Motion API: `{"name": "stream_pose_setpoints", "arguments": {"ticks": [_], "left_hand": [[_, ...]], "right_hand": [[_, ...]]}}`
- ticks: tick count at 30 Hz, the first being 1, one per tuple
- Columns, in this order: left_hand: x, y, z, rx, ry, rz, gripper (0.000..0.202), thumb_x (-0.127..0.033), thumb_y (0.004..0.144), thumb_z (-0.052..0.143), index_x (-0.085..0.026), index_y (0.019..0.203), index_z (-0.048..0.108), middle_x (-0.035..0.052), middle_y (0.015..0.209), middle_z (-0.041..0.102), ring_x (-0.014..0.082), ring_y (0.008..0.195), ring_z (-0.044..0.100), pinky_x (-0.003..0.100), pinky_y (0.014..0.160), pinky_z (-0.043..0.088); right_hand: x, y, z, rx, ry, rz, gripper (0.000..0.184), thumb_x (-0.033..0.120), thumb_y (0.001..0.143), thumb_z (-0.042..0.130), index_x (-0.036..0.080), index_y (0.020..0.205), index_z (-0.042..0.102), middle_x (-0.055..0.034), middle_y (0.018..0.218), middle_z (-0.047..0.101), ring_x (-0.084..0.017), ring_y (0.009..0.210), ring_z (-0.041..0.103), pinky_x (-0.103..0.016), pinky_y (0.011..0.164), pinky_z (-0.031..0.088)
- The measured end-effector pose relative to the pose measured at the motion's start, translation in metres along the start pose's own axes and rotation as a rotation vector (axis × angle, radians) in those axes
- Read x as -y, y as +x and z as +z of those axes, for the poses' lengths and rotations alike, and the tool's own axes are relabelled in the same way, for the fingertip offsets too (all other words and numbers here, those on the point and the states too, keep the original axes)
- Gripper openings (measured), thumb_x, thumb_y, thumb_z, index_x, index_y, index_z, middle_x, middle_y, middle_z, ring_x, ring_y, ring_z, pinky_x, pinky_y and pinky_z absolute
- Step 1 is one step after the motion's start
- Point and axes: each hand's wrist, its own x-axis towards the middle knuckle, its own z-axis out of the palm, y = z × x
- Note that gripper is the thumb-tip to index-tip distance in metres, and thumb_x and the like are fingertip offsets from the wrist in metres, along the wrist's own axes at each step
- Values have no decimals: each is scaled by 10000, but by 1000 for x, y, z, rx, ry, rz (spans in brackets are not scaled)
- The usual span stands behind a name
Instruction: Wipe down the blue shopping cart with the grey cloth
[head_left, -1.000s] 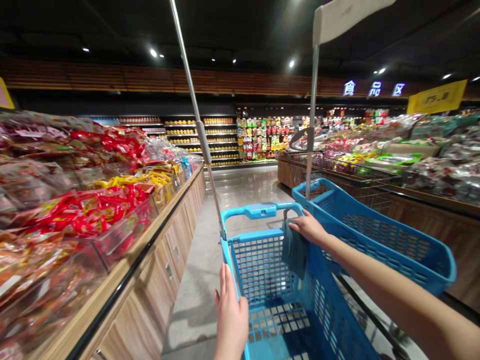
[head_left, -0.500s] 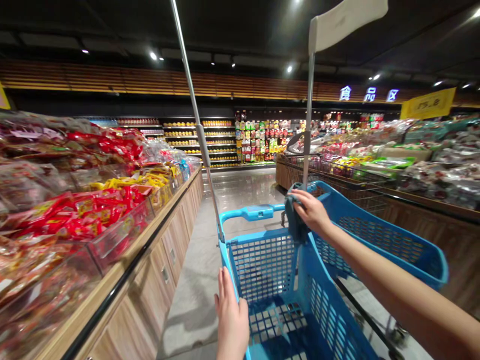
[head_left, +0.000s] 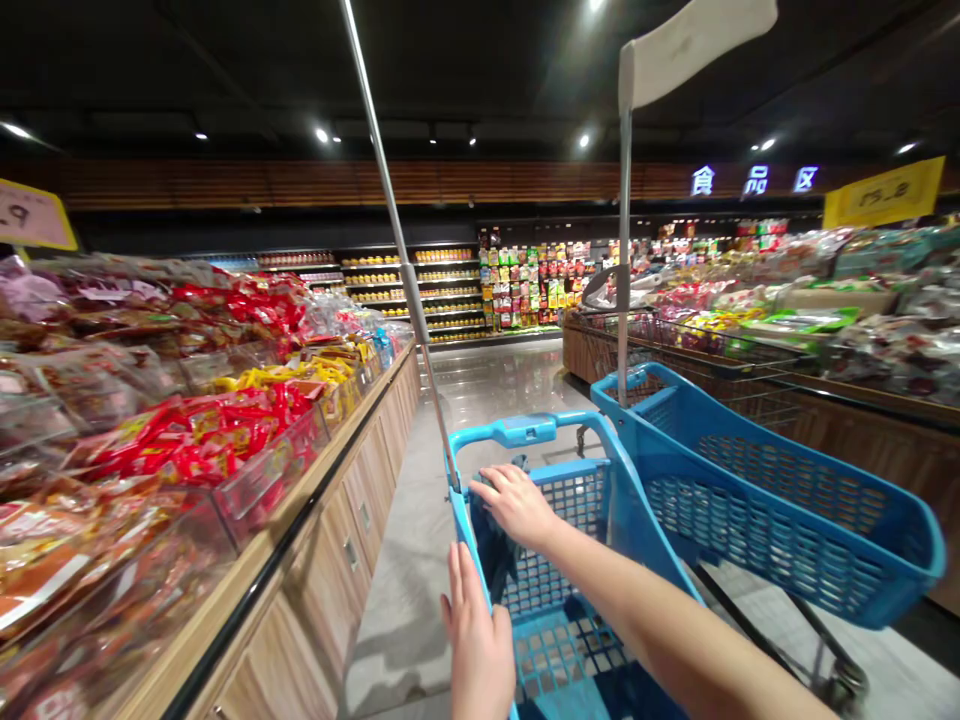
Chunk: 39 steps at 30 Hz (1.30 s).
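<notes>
1. The right hand (head_left: 517, 508) has just crossed the frame: half a second ago it is at the right end of the cart's handle (head_left: 525, 431), and now it is left of centre, at the basket's left side.
2. The dark cloth (head_left: 491, 550) has come with it. It lies under the right hand and hangs down inside the near blue cart (head_left: 637, 490), along the left wall, below and left of the handle.
3. The right hand's fingers are part bent and slightly spread, and have hold of the cloth; how tight the grip is I cannot tell, as the undersides are hidden.
4. The left hand (head_left: 480, 640), bottom centre, stays on the left rim, just below the cloth. Its fingers are straight and close together, the thumb apart, with nothing seen in its grasp; the palm is hidden.
5. The view has shifted a little too: the pink price sign (head_left: 34, 213), upper left, shows more fully.
6. For the work in hand, I judge that the cloth's contact has passed from the cart's right corner to its left side, with the left hand probably steadying the rim.
7. The second blue cart (head_left: 660, 435), right of centre, is untouched.
</notes>
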Motion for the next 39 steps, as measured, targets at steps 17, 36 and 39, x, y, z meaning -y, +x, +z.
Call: {"name": "stream_pose_setpoints", "arguments": {"ticks": [17,36,39], "left_hand": [[-15,-1,8,70,25,-10,710,-55,812,319,-34,1511,194,176,1607,99,228,1481,68,475,1197,44],[-3,-4,2,9,-20,-13,714,-105,854,306,-95,1540,105,133,1616,102,206,1482,62,456,1197,33],[-8,-4,6,4,-15,-10,754,-78,819,335,-96,1539,115,127,1614,122,205,1481,77,440,1201,42]], "right_hand": [[-39,-43,-10,-204,-105,498,266,261,973,418,180,1039,663,-102,1110,686,-260,1137,565,-502,1102,282],[-86,-72,-8,-351,-155,649,324,239,965,366,121,1052,656,-161,1169,659,-303,1224,514,-541,1088,302],[-44,-50,9,-382,-44,535,318,242,967,370,159,1083,655,-125,1178,656,-276,1256,486,-530,1105,296]]}}
